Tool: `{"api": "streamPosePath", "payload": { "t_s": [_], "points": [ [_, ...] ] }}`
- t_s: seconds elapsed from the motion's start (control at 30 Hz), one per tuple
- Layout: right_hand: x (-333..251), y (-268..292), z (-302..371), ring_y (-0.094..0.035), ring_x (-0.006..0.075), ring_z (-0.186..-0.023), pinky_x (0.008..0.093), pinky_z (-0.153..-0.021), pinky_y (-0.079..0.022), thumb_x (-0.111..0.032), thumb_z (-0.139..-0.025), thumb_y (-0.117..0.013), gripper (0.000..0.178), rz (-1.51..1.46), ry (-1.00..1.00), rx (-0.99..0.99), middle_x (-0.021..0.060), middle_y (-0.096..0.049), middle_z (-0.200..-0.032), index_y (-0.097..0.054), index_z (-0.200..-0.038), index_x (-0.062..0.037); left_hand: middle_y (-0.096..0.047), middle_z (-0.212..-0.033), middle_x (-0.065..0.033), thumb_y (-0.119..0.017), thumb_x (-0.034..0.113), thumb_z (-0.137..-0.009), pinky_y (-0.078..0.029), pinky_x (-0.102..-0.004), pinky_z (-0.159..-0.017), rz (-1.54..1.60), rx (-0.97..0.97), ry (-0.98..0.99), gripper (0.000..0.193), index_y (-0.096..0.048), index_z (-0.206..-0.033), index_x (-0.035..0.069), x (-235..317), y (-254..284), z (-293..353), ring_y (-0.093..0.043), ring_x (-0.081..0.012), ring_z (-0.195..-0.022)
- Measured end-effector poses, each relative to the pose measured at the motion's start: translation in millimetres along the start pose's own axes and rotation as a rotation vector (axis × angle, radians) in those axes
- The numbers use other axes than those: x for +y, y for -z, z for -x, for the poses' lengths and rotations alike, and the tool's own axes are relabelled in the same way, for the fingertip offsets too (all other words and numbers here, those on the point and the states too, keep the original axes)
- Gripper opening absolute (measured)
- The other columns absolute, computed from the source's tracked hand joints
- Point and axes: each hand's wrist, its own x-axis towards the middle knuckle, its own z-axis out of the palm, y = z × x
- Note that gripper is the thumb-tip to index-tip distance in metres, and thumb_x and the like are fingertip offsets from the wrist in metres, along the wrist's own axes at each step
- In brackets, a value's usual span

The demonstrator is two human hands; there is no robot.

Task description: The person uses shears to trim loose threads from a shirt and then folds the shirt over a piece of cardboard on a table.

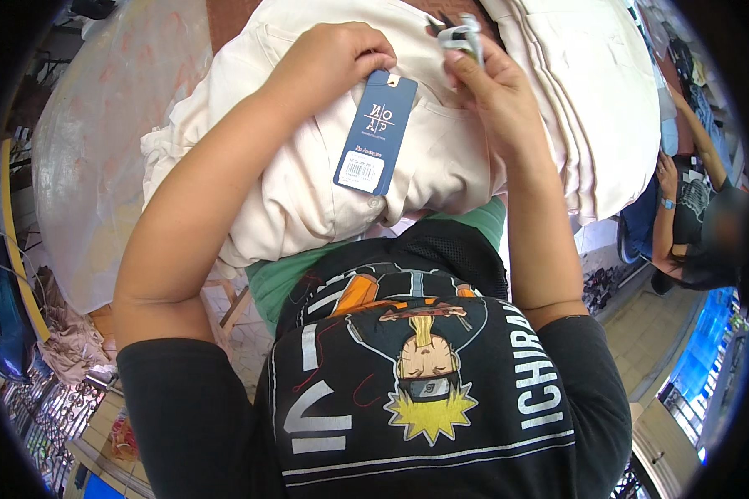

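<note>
Our left hand [345,62] bends over the upper part of the cream garment [304,183], its fingers curled and its thumb just at the top end of the navy tag [379,125]. The fingertips are hidden, so we cannot tell whether it pinches the tag, its tie or the cloth. Our right hand [493,87] is raised over the garment's right side, closed with thumb and fingers around a small tool [462,37] that has dark tips and a pale grey part; we cannot make out its exact kind.

The tag lies slantwise on the garment, between our two forearms, with a white barcode sticker [360,170] on its lower half. A button [374,202] shows in the cloth just below it. The garment lies rumpled in front of us, and its near edge hangs close to the green cloth [268,287] at our lap.

To its right we see a stack of folded cream garments [578,100]. Behind, the brown surface [229,21] shows, and on the left spreads a cloudy plastic sheet [112,158]. At the far right a co-worker [695,195] in a dark shirt reaches both arms forward.
</note>
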Motion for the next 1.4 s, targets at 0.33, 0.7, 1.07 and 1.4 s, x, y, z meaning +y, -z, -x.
{"api": "streamPosePath", "payload": {
  "t_s": [0.33,0.7,1.07,1.4],
  "points": [
    [-12,49,-10,-0.041,0.007,-0.062,0.0211,-0.059,-0.034,-0.041,-0.092,-0.053,0.044,0.505,0.028,0.172,-0.0012,-0.052,-0.068,-0.066,-0.088,0.001,-0.068,-0.081,-0.0051,-0.058,0.018,-0.088,-0.049,-0.0258,-0.07,0.341,-0.049,0.247,0.019,-0.065,-0.09,0.001,0,9,-6,-0.064,-0.0122,-0.074],
    [-24,36,-12,-0.047,0.0025,-0.058,0.0157,-0.049,-0.036,-0.026,-0.091,-0.058,0.028,0.223,-0.108,0.257,-0.0018,-0.055,-0.07,-0.063,-0.104,-0.0016,-0.066,-0.083,-0.0106,-0.049,0.009,-0.093,-0.05,-0.0254,-0.067,0.429,-0.051,0.313,0.012,-0.055,-0.092,-0.001,6,13,-9,-0.064,-0.0144,-0.074],
    [-13,12,-16,-0.055,0.009,-0.067,0.0233,-0.057,-0.044,-0.018,-0.084,-0.064,0.024,0.352,0.048,-0.015,0.0008,-0.06,-0.077,-0.066,-0.103,-0.0048,-0.065,-0.082,-0.0103,-0.051,0.009,-0.092,-0.05,-0.0256,-0.067,0.474,-0.034,0.309,0.013,-0.057,-0.091,-0.002,4,12,-9,-0.063,-0.0148,-0.072],
    [9,-25,-26,-0.059,0.02,-0.053,0.0299,-0.056,-0.047,-0.015,-0.076,-0.071,0.023,0.836,0.574,0.025,0.0103,-0.064,-0.078,-0.068,-0.095,-0.004,-0.064,-0.074,-0.0106,-0.054,0.01,-0.089,-0.048,-0.0268,-0.063,0.356,-0.009,0.296,0.012,-0.059,-0.089,-0.001,4,12,-12,-0.062,-0.0149,-0.068]
  ]
}}
